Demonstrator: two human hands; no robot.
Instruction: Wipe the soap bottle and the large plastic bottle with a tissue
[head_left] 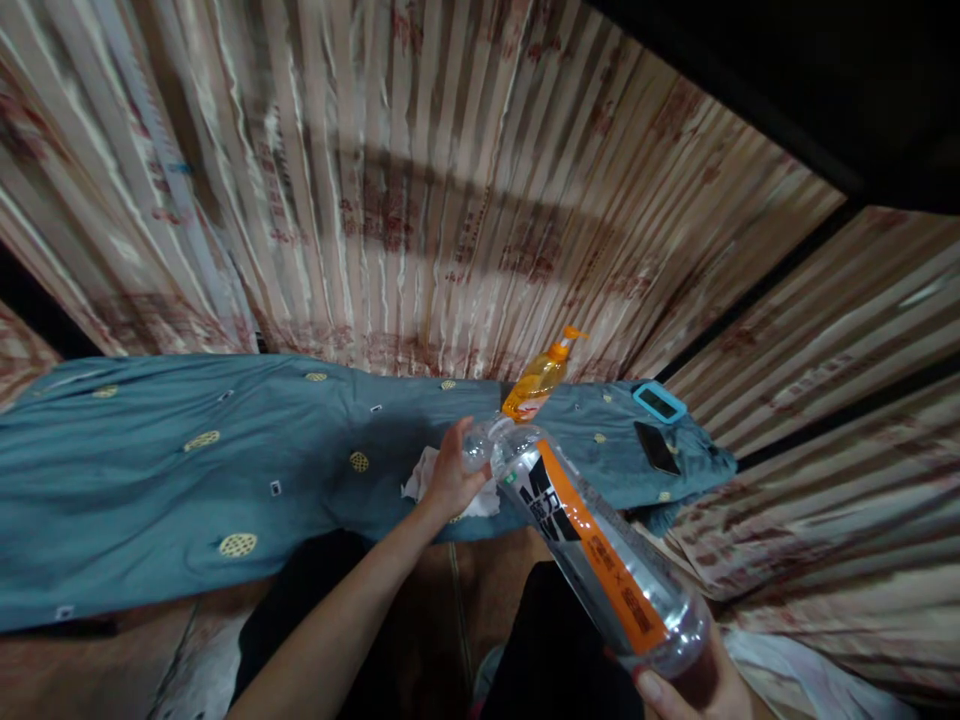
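My right hand [694,688] holds the base of a clear plastic bottle [600,550] with an orange and black label, tilted so its neck points away from me. My left hand [454,470] grips the neck end of that bottle, at the cap. Just under my left hand a crumpled white tissue [421,478] lies on a blue patterned cloth [187,470]. An orange pump bottle [536,380] stands behind the clear bottle's neck.
A teal-framed device [659,402] and a dark phone [656,447] lie on the cloth's right end. Striped curtains [420,180] hang behind and to the right. My dark-clothed knees [555,640] are below, over a brown floor.
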